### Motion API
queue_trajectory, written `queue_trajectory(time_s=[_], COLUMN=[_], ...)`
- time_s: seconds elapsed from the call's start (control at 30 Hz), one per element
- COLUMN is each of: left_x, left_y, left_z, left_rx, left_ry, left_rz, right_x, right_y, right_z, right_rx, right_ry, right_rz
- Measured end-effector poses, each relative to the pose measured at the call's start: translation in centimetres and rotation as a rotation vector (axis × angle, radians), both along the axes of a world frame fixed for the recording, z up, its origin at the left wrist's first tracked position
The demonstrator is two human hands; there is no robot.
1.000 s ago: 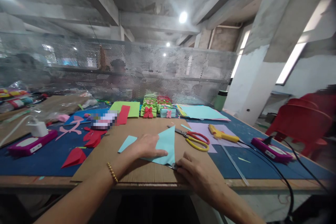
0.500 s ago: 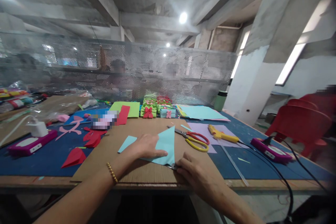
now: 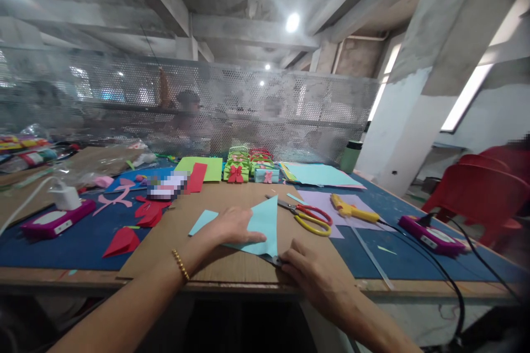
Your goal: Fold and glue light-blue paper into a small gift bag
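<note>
A light blue paper sheet [image 3: 265, 223] with a pointed upper right corner lies on a brown cardboard [image 3: 244, 274]. Flat across it rests my left hand [image 3: 236, 226], fingers and thumb spread, pressing the sheet down. At the sheet's lower right corner, the closed fingers of my right hand [image 3: 300, 265] pinch a small grey metal-looking tool [image 3: 276, 260]. Most of that tool is hidden by the fingers and the paper. Scissors [image 3: 306, 215] with red and yellow handles lie beyond my right hand, touching neither hand.
A yellow glue gun [image 3: 351, 209] lies on purple paper, its cable trailing right. Purple power strips stand at right [image 3: 430, 234] and left [image 3: 58, 219]. Small decorated paper bags [image 3: 237, 168], stacked sheets [image 3: 323, 175] and a green bottle [image 3: 350, 157] stand behind. Red paper pieces [image 3: 122, 241] lie left.
The whole view has shifted slightly. Both hands keep nearly the same places on the paper; the metal-looking tool at the lower corner shows a little less.
</note>
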State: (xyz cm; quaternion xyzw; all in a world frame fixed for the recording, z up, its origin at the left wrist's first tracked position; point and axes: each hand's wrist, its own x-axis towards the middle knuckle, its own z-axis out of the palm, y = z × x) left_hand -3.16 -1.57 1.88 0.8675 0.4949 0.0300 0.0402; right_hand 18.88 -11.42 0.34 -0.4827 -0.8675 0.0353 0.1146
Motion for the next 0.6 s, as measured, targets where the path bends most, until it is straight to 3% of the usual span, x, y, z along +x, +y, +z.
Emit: queue_trajectory(time_s=[0.43,0.6], left_x=[0.1,-0.1], left_y=[-0.2,-0.1], left_z=[0.6,0.7], left_rx=[-0.005,-0.028], left_ry=[0.023,0.031], left_rz=[-0.026,-0.037], right_x=[-1.3,-1.2], right_y=[1.0,0.4], right_z=[-1.0,-0.8], right_rx=[0.125,0.1], right_ry=[0.125,0.114], right_rz=[0.094,0.1])
